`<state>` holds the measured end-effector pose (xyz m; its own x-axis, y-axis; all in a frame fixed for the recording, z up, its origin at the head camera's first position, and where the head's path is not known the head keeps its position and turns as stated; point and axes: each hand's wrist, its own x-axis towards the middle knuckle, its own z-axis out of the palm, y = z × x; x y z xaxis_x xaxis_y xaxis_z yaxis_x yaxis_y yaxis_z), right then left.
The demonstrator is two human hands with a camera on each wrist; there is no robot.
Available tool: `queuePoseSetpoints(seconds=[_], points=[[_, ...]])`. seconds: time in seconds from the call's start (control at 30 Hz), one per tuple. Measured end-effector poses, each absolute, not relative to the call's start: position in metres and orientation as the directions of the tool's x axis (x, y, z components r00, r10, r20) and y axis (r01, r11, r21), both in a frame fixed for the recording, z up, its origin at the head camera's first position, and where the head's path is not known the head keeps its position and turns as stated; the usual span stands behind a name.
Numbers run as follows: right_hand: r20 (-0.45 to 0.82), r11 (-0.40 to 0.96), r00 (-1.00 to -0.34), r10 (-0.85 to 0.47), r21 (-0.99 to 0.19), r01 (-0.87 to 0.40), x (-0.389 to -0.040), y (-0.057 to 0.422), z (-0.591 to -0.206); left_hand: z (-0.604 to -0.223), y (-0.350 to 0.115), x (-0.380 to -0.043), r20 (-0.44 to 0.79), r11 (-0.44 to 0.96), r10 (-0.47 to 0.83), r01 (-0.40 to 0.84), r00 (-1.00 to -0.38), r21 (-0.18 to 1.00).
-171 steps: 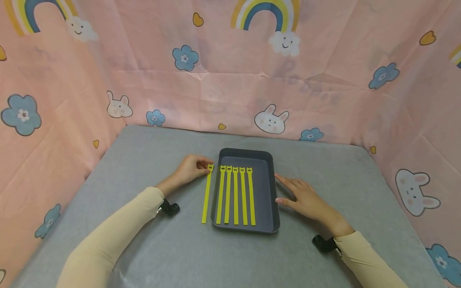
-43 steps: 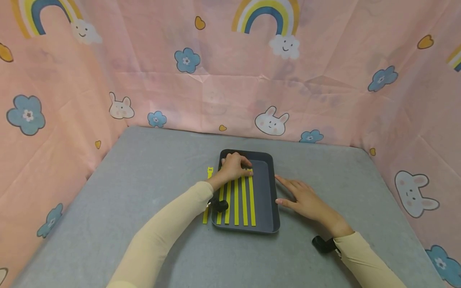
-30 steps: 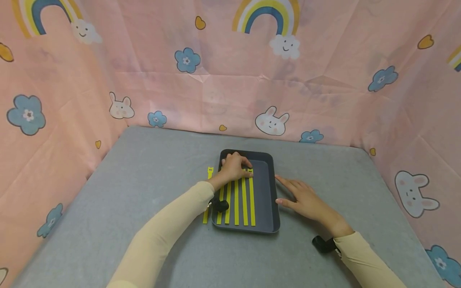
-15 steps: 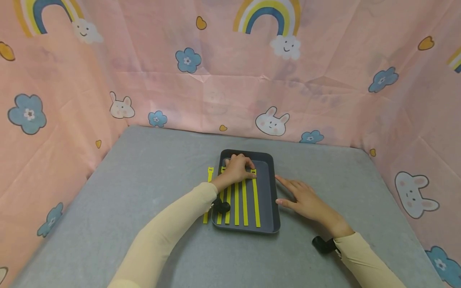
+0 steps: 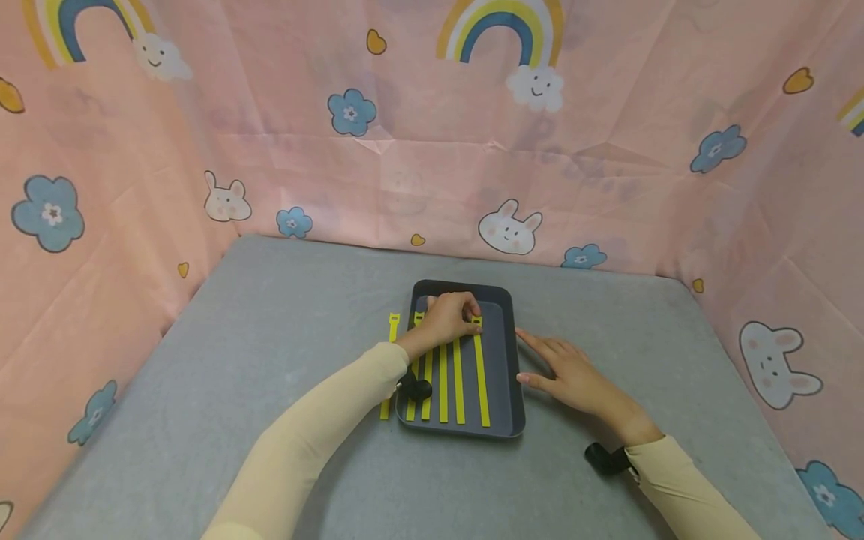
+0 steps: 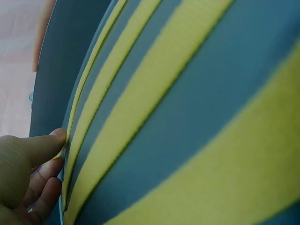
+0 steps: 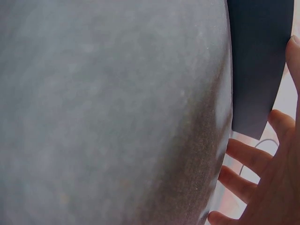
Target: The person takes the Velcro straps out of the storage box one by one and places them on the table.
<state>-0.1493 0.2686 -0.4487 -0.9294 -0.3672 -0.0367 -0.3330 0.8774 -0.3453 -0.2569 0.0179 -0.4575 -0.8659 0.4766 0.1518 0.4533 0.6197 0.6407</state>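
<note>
A dark grey tray (image 5: 502, 409) holds several yellow hook-and-loop cable ties laid lengthwise side by side, their slotted heads at the far end. My left hand (image 5: 443, 318) reaches over the tray and pinches the head of the rightmost cable tie (image 5: 481, 382) between thumb and finger. Heads of the middle ties are hidden under this hand. One more cable tie (image 5: 394, 327) lies on the table just outside the tray's left wall, partly covered by my wrist. With fingers spread, my right hand (image 5: 574, 375) touches the tray's right side; the right wrist view shows its fingertips (image 7: 276, 117) by the tray wall.
The tray stands on a grey cloth-covered table (image 5: 290, 300). Pink patterned curtains (image 5: 405, 172) close off the back and both sides. A black wrist camera (image 5: 413, 387) hangs low over the ties, and another camera (image 5: 605, 457) sits by my right wrist.
My left hand has left the cable tie outside the tray and gone to the rightmost one inside, which has shifted slightly right, away from its neighbour. My right hand has stayed put.
</note>
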Motion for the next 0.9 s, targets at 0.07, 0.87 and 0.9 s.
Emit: queuePoseSetpoints(seconds=[0.07, 0.87, 0.9], points=[[-0.036, 0.875, -0.929, -0.369, -0.349, -0.334, -0.149, 0.269, -0.449, -0.457, 0.018, -0.257, 0.152, 0.617, 0.478, 0.454, -0.865, 0.643], [-0.043, 0.875, -0.928, -0.369, -0.353, -0.331, -0.148, 0.268, -0.447, -0.452, 0.016, -0.260, 0.098, 0.623, 0.568, 0.505, -0.817, 0.597], [-0.042, 0.875, -0.929, -0.369, -0.354, -0.332, -0.148, 0.268, -0.447, -0.453, 0.016, -0.260, 0.104, 0.618, 0.571, 0.510, -0.814, 0.598]])
